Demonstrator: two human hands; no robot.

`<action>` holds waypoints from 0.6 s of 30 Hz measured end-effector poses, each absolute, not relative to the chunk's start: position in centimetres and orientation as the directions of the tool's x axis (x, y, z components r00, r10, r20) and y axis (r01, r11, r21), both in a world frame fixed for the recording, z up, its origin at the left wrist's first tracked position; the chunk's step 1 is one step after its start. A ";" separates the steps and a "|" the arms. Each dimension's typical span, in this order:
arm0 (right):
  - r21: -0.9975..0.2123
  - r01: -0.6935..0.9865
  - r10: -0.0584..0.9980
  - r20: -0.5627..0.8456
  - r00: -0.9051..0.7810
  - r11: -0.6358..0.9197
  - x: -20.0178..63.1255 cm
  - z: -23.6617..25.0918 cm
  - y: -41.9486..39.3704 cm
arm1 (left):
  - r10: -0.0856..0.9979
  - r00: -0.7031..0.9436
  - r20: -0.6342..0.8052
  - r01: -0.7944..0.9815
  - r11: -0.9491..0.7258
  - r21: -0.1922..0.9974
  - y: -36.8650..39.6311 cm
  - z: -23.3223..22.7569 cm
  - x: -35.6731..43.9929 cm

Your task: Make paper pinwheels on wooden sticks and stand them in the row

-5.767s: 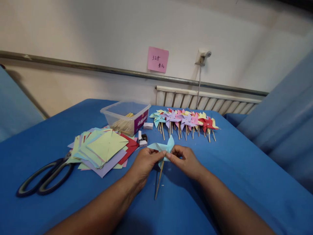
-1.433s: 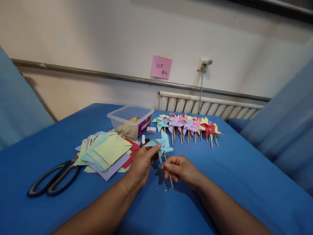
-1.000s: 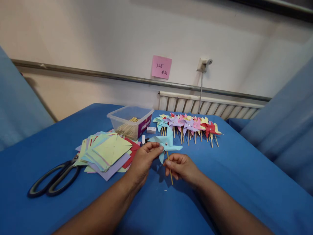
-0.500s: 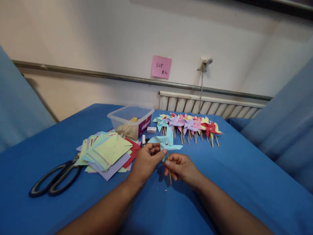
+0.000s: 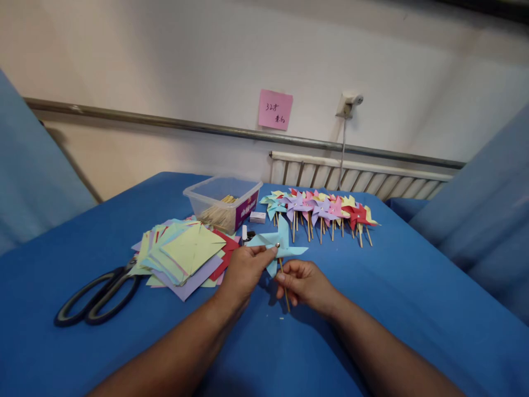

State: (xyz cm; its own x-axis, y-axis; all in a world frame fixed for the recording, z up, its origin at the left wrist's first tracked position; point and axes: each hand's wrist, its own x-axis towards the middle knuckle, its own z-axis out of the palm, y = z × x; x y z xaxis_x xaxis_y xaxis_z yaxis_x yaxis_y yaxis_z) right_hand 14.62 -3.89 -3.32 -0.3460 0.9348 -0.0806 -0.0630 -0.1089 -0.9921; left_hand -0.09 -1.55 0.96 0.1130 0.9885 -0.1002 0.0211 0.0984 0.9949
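Note:
Between my hands is a light blue paper pinwheel point(image 5: 285, 237) on a thin wooden stick, with a silver pin at its centre. My left hand point(image 5: 247, 269) is closed on the pinwheel's head, its thumb at the pin and its other fingers partly hidden behind the paper. Lower down, my right hand point(image 5: 303, 282) pinches the wooden stick point(image 5: 287, 300) just under the blades. The pinwheel stands nearly upright above the blue table cover.
Left of my hands lie stacked coloured paper squares point(image 5: 188, 256) and black-handled scissors point(image 5: 99, 295). Behind them stands a clear plastic box point(image 5: 206, 204) of wooden sticks, with a small white box point(image 5: 257, 218) beside it. Several finished pinwheels point(image 5: 320, 209) lie at the back right.
My left thumb has moved up from below the pin to the pin at the pinwheel's centre. The right hand keeps its pinch on the stick. The view has shifted slightly.

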 end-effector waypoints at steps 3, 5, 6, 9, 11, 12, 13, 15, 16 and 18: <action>-0.992 -0.071 0.937 -0.074 -0.343 -0.104 14.6 -3.4 -3.9 | 0.987 0.121 -0.105 0.009 0.104 0.994 -1.5 1.1 -0.1; -0.991 -0.079 0.940 -0.075 -0.334 -0.108 14.6 -3.4 -3.9 | 0.986 0.136 -0.098 -0.025 0.102 0.994 -1.5 1.2 0.0; -0.990 -0.082 0.941 -0.079 -0.328 -0.111 14.6 -3.4 -3.9 | 0.984 0.151 -0.094 -0.051 0.102 0.993 -1.6 1.2 0.0; -0.987 -0.096 0.946 -0.095 -0.311 -0.131 14.5 -3.1 -3.9 | 0.979 0.187 -0.084 -0.144 0.112 0.983 -1.6 1.4 0.0; -0.983 -0.111 0.947 -0.108 -0.303 -0.147 14.5 -2.9 -3.9 | 0.982 0.172 -0.072 -0.191 0.105 0.976 -1.7 1.5 0.1; -0.981 -0.117 0.947 -0.111 -0.301 -0.152 14.6 -2.8 -3.9 | 0.985 0.160 -0.065 -0.202 0.097 0.975 -1.7 1.5 0.2; -0.981 -0.123 0.948 -0.111 -0.297 -0.153 14.6 -2.7 -3.9 | 0.987 0.149 -0.060 -0.204 0.090 0.975 -1.7 1.5 0.3; -0.980 -0.132 0.952 -0.105 -0.286 -0.148 14.6 -2.5 -3.9 | 0.989 0.138 -0.058 -0.194 0.084 0.977 -1.7 1.3 0.4; -0.981 -0.133 0.955 -0.103 -0.279 -0.144 14.5 -2.4 -3.9 | 0.990 0.131 -0.059 -0.185 0.083 0.979 -1.7 1.1 0.5; -0.981 -0.128 0.957 -0.105 -0.269 -0.144 14.5 -2.3 -4.0 | 0.992 0.111 -0.053 -0.155 0.070 0.985 -1.7 0.7 0.5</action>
State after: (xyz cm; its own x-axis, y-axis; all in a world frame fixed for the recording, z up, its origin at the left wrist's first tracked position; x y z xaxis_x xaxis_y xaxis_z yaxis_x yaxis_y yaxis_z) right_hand 14.50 -3.97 -2.31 -0.2688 0.9575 -0.1051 -0.1285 -0.1438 -0.9812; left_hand 0.55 -1.69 0.66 0.1105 0.9925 -0.0530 -0.1554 0.0700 0.9854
